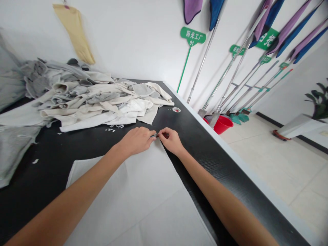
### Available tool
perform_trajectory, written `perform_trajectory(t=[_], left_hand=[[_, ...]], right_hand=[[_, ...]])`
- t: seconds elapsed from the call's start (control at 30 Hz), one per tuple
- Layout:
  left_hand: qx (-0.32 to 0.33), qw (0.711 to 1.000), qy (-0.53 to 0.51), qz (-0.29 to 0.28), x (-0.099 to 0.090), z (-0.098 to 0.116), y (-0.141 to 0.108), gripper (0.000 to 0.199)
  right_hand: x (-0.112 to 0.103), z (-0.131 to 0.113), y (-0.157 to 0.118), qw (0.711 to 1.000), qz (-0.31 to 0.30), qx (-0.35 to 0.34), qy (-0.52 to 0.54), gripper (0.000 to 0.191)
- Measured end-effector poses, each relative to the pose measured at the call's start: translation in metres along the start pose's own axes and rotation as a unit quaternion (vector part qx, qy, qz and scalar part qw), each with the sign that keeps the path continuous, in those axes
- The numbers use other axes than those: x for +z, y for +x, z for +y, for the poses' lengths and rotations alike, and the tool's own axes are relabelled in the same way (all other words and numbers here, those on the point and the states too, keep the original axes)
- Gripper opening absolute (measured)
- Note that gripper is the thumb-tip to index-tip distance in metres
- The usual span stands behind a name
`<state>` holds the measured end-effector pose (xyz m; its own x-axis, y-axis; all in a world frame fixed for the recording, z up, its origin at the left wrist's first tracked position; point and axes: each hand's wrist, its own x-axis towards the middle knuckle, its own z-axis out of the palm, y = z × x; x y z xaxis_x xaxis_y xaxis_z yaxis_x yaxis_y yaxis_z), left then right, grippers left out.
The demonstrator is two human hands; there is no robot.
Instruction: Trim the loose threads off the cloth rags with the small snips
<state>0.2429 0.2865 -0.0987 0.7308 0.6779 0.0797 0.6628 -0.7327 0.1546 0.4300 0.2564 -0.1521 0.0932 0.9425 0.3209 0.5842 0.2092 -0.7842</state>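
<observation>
A white cloth point(143, 191) lies spread on the black table point(205, 153), its far right corner between my two hands. My left hand point(138, 140) is closed at that corner, thumb and fingers pinching the cloth's edge. Close beside it, my right hand point(171, 139) is closed too, its thumb and forefinger pressed together at the tip of the corner. A small greyish, shiny bit point(154, 134) shows between the fingertips, too small to name. What lies inside the curl of my right hand is dark and I cannot make it out.
A heap of white and grey cloths point(97, 95) covers the table's far left. Near it are a small white round dish point(176, 109) with something red in it, and white scraps point(111, 129). Mops, a red bucket point(223, 124) and dustpans stand along the wall; a yellow glove point(77, 34) hangs there.
</observation>
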Motion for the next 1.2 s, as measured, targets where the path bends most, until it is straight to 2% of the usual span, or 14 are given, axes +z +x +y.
perform_trajectory(t=[0.77, 1.2], left_hand=[[0.042, 0.999, -0.002, 0.019, 0.0071, -0.0039, 0.0014, 0.035], [0.064, 0.996, 0.014, 0.053, 0.0076, -0.0053, 0.0002, 0.033]], right_hand=[[0.0011, 0.0016, -0.0013, 0.999, -0.011, -0.038, -0.018, 0.017], [-0.001, -0.0022, -0.0025, 0.998, 0.018, -0.055, -0.015, 0.015]])
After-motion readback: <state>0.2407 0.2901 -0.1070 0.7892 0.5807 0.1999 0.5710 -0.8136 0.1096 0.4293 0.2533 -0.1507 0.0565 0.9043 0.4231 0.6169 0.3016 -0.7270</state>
